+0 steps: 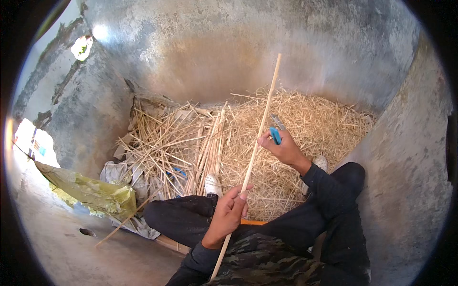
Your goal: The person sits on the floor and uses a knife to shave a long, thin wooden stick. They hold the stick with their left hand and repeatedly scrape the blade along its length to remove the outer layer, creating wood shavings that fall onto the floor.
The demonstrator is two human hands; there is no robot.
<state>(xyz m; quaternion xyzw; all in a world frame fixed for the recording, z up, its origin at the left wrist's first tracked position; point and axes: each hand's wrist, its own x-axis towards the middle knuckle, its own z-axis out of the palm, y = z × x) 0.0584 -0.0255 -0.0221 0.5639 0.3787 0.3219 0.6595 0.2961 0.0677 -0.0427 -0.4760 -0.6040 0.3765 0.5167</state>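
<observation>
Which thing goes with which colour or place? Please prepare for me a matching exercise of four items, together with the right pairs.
Things:
1. Long pale stick
2. Blue-handled tool
3. Tattered sheet
4. Shoes

Colour or place:
A. White
B. Held in the right hand
C. Yellow-green
D. Gripped by the left hand

Right pairs: 1-D; 2-B; 3-C; 4-A

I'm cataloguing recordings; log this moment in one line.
left hand: grips stick | right hand: holds blue tool beside stick | ahead: straw, loose sticks
</observation>
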